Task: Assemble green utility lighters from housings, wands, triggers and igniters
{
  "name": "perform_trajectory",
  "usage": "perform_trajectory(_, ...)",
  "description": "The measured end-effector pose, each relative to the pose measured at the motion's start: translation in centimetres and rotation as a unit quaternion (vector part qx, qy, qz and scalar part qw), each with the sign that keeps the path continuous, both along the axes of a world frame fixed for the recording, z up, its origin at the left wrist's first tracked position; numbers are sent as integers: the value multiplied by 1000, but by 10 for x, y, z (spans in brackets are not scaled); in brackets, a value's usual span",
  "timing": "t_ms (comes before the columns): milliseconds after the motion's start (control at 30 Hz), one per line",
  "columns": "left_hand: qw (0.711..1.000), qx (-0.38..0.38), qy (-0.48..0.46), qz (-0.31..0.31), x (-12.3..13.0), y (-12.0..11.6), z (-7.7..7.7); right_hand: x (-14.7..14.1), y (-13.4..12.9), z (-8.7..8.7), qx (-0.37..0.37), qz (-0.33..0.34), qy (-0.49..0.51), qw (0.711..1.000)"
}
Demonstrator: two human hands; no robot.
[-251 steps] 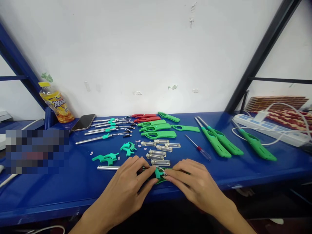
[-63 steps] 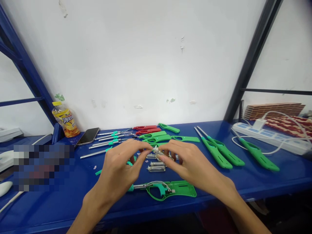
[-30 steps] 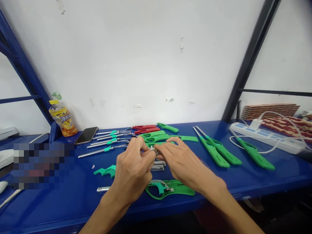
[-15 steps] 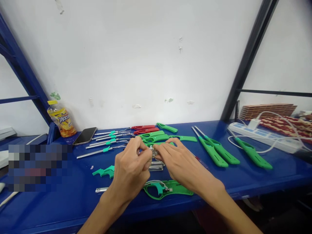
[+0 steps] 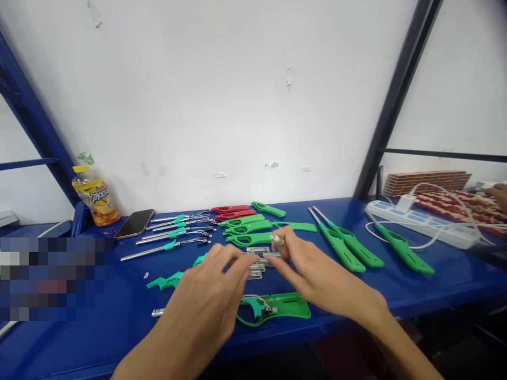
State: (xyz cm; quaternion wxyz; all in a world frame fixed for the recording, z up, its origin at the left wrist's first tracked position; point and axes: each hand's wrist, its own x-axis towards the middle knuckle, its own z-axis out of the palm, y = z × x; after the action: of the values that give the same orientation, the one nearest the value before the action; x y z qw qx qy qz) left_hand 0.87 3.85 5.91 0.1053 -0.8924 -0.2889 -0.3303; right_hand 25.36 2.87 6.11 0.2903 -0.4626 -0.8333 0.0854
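My right hand [image 5: 312, 264] is closed round a small white-tipped part [image 5: 278, 240], most of it hidden by the fingers. My left hand [image 5: 209, 290] has thumb and forefinger pinched together near the right thumb; whatever may be between them is hidden. Just behind and below the fingertips, several small clear fuel tanks [image 5: 256, 272] lie on the blue table. Nearer to me rests an open green lighter half-shell [image 5: 293, 306], with a teal trigger [image 5: 257, 307] and white wires in it. Its metal tube [image 5: 157, 312] shows left of my left wrist.
Several metal lighter tubes [image 5: 148, 250] with wires, loose teal triggers [image 5: 164, 281], green shells [image 5: 253, 239] and red shells [image 5: 233, 215] lie around. Closed green lighters [image 5: 344, 248], a power strip [image 5: 423, 224], a phone [image 5: 134, 224] and a drink bottle [image 5: 95, 196] are farther out. Another person's hand [image 5: 499, 194] shows far right.
My hands have come slightly apart from their close grip together. The right hand has turned, showing the white tip; the left has dropped lower. Another person's hand has appeared at right.
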Motion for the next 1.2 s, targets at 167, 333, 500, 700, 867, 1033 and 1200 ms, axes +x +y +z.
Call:
perform_trajectory(167, 996, -87, 25, -15, -14, -3, -47, 8, -16, -31, -79, 31, -9, 996)
perform_trajectory(333, 984, -175, -8, -21, -18, -4, -65, 6, -21, -46, -65, 36, -6, 997)
perform_trajectory(500, 974, -216, -53, -45, -17, -6, -61, 1, -18, -53, -17, 34, -29, 999)
perform_trajectory(700, 971, -221, -69, -49, -19, -5, -66, -3, -14, -66, 100, 48, -108, 988)
perform_trajectory(867, 974, -204, -79, -52, -18, -5, -65, -10, -15, -66, 169, 65, -131, 975)
perform_trajectory(1033, 973, -212, -73, -55, -17, -6, -61, -10, -16, -66, 157, 68, -101, 980)
perform_trajectory(1200, 970, -226, -68, -54, -18, -6, -65, -8, -15, -71, 123, 56, -58, 989)
